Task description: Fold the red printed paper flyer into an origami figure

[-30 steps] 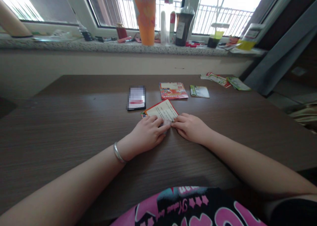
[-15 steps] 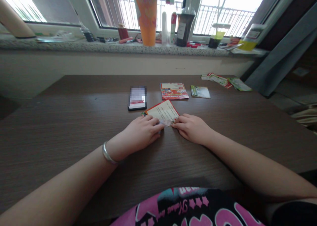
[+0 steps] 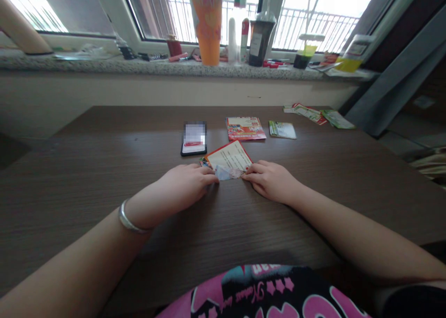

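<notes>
A printed paper sheet (image 3: pixel 228 156) with a red border and cream, text-covered face lies at an angle on the table. Along its near edge runs a pale bluish flap, folded over. My left hand (image 3: pixel 190 181), with a silver bangle on the wrist, has its fingers closed at the flap's left end. At the right corner of the sheet, the fingertips of my right hand (image 3: pixel 270 178) are pinched on the fold. My fingers cover both ends of the flap.
Beyond the sheet lie a phone (image 3: pixel 194 139), a stack of red printed papers (image 3: pixel 245 128) and a smaller green-and-white stack (image 3: pixel 283 129). More paper strips (image 3: pixel 310 113) are at the back right. Cups and bottles, including an orange cup (image 3: pixel 208 28), line the granite sill (image 3: pixel 156 68).
My left hand has slid left along the folded edge, uncovering more of the pale flap. My right hand stays at the right corner, and the sheet has barely moved.
</notes>
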`<state>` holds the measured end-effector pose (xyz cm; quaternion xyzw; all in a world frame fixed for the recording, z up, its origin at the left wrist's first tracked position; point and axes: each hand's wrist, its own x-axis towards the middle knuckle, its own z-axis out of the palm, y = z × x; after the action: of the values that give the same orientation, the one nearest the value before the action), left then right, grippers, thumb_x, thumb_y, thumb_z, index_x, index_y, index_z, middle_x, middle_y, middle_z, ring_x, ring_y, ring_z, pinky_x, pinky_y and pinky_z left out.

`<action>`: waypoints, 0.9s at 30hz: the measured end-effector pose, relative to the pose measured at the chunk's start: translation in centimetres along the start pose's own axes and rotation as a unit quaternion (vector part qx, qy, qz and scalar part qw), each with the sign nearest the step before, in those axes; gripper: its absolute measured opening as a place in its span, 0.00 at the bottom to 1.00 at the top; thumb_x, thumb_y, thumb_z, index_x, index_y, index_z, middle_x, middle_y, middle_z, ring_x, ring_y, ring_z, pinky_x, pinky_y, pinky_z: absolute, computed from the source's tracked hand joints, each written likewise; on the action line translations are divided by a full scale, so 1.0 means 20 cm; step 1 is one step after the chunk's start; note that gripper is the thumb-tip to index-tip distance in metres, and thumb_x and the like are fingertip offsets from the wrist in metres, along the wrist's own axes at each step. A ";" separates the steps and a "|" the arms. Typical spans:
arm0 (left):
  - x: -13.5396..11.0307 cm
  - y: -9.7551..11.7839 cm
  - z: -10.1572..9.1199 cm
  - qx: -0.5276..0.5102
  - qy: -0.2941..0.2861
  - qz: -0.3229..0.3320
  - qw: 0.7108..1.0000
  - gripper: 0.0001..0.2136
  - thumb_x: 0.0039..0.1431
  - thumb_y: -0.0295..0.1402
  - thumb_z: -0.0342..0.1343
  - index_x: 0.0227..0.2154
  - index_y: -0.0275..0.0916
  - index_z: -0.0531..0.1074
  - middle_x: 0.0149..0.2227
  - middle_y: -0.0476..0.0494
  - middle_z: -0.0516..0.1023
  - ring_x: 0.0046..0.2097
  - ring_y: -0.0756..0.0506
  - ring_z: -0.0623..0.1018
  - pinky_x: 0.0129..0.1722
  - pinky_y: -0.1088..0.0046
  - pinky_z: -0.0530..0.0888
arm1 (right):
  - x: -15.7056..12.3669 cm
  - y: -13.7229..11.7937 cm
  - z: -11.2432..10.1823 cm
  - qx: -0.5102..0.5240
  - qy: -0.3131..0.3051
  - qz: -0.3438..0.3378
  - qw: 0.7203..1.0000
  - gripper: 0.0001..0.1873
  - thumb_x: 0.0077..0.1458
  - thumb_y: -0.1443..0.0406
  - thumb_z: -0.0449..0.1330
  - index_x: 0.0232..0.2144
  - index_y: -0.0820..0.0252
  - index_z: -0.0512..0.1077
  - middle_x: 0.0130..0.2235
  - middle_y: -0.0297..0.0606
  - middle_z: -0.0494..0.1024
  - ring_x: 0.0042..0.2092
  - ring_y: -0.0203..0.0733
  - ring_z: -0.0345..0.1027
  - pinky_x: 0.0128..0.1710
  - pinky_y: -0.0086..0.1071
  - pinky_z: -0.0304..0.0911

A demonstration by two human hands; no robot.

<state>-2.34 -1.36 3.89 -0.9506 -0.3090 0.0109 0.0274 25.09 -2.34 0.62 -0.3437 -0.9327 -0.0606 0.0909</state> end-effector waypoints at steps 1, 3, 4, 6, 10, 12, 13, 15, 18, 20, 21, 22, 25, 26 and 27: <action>0.00 0.00 -0.01 -0.002 -0.004 -0.002 1.000 0.18 0.57 0.25 0.52 0.49 0.45 0.71 0.52 0.45 0.75 0.51 0.43 0.76 0.51 0.64 0.72 | 0.00 0.00 0.00 0.001 -0.001 0.000 1.000 0.16 0.60 0.67 0.52 0.47 0.58 0.75 0.44 0.44 0.76 0.42 0.43 0.65 0.42 0.36 0.64; 0.00 0.01 -0.03 -0.008 -0.015 -0.009 1.000 0.17 0.57 0.25 0.51 0.48 0.44 0.72 0.50 0.45 0.76 0.49 0.43 0.77 0.50 0.65 0.72 | 0.00 0.00 0.00 0.000 -0.004 -0.001 1.000 0.16 0.60 0.67 0.52 0.47 0.58 0.75 0.45 0.44 0.76 0.42 0.43 0.65 0.42 0.36 0.64; 0.00 0.01 -0.04 -0.012 -0.019 -0.013 1.000 0.16 0.57 0.25 0.51 0.47 0.44 0.73 0.50 0.45 0.77 0.49 0.43 0.77 0.50 0.65 0.73 | 0.00 0.00 0.00 0.000 -0.005 0.000 1.000 0.16 0.60 0.67 0.52 0.48 0.58 0.75 0.45 0.44 0.76 0.42 0.43 0.65 0.42 0.36 0.64; 0.00 0.00 -0.05 -0.019 -0.023 -0.022 0.999 0.15 0.58 0.24 0.51 0.46 0.44 0.75 0.48 0.46 0.78 0.47 0.44 0.78 0.49 0.66 0.73 | 0.00 0.01 0.01 -0.001 -0.005 0.001 1.000 0.16 0.60 0.67 0.52 0.48 0.57 0.75 0.45 0.43 0.76 0.42 0.44 0.65 0.42 0.36 0.64; 0.00 -0.04 -0.03 -0.045 -0.031 -0.029 0.998 0.14 0.59 0.23 0.51 0.42 0.45 0.77 0.47 0.47 0.79 0.45 0.46 0.79 0.51 0.67 0.72 | -0.01 0.01 0.02 0.004 0.000 0.000 1.000 0.16 0.60 0.67 0.52 0.47 0.58 0.75 0.45 0.43 0.75 0.43 0.43 0.65 0.42 0.36 0.64; -0.01 -0.07 -0.02 -0.057 -0.045 -0.034 0.997 0.14 0.59 0.24 0.51 0.41 0.45 0.77 0.46 0.47 0.79 0.45 0.46 0.79 0.50 0.67 0.73 | -0.02 0.01 0.02 0.005 -0.001 -0.002 1.000 0.16 0.60 0.67 0.52 0.47 0.58 0.75 0.45 0.44 0.75 0.43 0.43 0.65 0.42 0.36 0.64; -0.01 -0.08 -0.01 -0.063 -0.046 -0.032 0.996 0.14 0.59 0.24 0.50 0.41 0.45 0.78 0.46 0.48 0.80 0.45 0.46 0.79 0.50 0.67 0.73 | -0.02 0.02 0.02 0.005 -0.002 -0.003 1.000 0.16 0.60 0.67 0.52 0.48 0.58 0.74 0.45 0.44 0.75 0.43 0.43 0.65 0.43 0.36 0.64; -0.01 -0.09 0.00 -0.066 -0.041 -0.023 0.997 0.14 0.60 0.25 0.50 0.41 0.46 0.77 0.45 0.48 0.80 0.44 0.47 0.79 0.51 0.67 0.72 | -0.02 0.02 0.01 0.000 -0.007 -0.010 1.000 0.17 0.60 0.67 0.52 0.50 0.57 0.73 0.45 0.44 0.75 0.44 0.44 0.65 0.43 0.36 0.63; -0.01 -0.08 0.01 -0.057 -0.038 -0.024 0.997 0.14 0.59 0.25 0.49 0.42 0.45 0.77 0.45 0.46 0.79 0.44 0.46 0.79 0.49 0.66 0.73 | -0.02 0.02 0.00 -0.009 -0.019 -0.024 0.999 0.19 0.61 0.66 0.52 0.54 0.54 0.69 0.46 0.44 0.74 0.44 0.44 0.64 0.42 0.37 0.63; -0.01 -0.07 0.01 -0.053 -0.027 -0.033 0.998 0.14 0.60 0.27 0.49 0.44 0.45 0.76 0.45 0.45 0.79 0.42 0.45 0.79 0.47 0.66 0.74 | -0.01 0.02 -0.01 -0.007 -0.023 -0.029 0.999 0.20 0.61 0.66 0.53 0.54 0.52 0.69 0.47 0.44 0.74 0.44 0.44 0.64 0.41 0.37 0.63; -0.01 -0.06 0.01 -0.051 -0.019 -0.038 0.998 0.14 0.60 0.29 0.49 0.45 0.44 0.75 0.45 0.44 0.79 0.42 0.45 0.79 0.46 0.67 0.75 | -0.01 0.02 -0.01 -0.002 -0.023 -0.030 0.999 0.20 0.60 0.66 0.53 0.55 0.52 0.69 0.47 0.44 0.74 0.44 0.44 0.64 0.42 0.37 0.63; -0.01 -0.06 0.01 -0.049 -0.012 -0.040 0.998 0.14 0.61 0.30 0.50 0.47 0.44 0.74 0.46 0.44 0.79 0.42 0.45 0.79 0.45 0.67 0.75 | -0.01 0.02 -0.01 0.003 -0.022 -0.030 0.999 0.21 0.60 0.67 0.53 0.55 0.53 0.68 0.47 0.44 0.74 0.44 0.44 0.64 0.42 0.37 0.63; -0.01 -0.03 0.01 -0.036 -0.005 -0.034 0.999 0.16 0.61 0.31 0.50 0.51 0.44 0.72 0.48 0.43 0.78 0.43 0.44 0.79 0.46 0.68 0.75 | -0.01 0.02 -0.01 0.024 -0.014 -0.028 0.999 0.21 0.58 0.69 0.54 0.53 0.55 0.70 0.47 0.44 0.74 0.45 0.44 0.64 0.44 0.38 0.64; -0.01 -0.03 0.01 -0.029 -0.007 -0.027 0.999 0.16 0.61 0.30 0.50 0.51 0.44 0.72 0.48 0.43 0.78 0.43 0.44 0.79 0.46 0.68 0.75 | -0.01 0.02 -0.01 0.030 -0.008 -0.026 0.999 0.20 0.58 0.69 0.54 0.52 0.55 0.71 0.47 0.44 0.74 0.45 0.44 0.64 0.44 0.39 0.64; -0.01 -0.02 0.01 -0.023 -0.006 -0.020 1.000 0.16 0.61 0.29 0.49 0.50 0.45 0.72 0.48 0.44 0.78 0.44 0.45 0.79 0.47 0.68 0.74 | -0.01 0.02 -0.01 0.036 -0.003 -0.023 0.999 0.19 0.58 0.70 0.53 0.51 0.56 0.72 0.46 0.45 0.74 0.45 0.44 0.65 0.45 0.39 0.64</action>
<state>-2.69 -1.11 3.71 -0.9444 -0.3287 0.0090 0.0040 25.63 -2.22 0.72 -0.3189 -0.9422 -0.0285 0.0992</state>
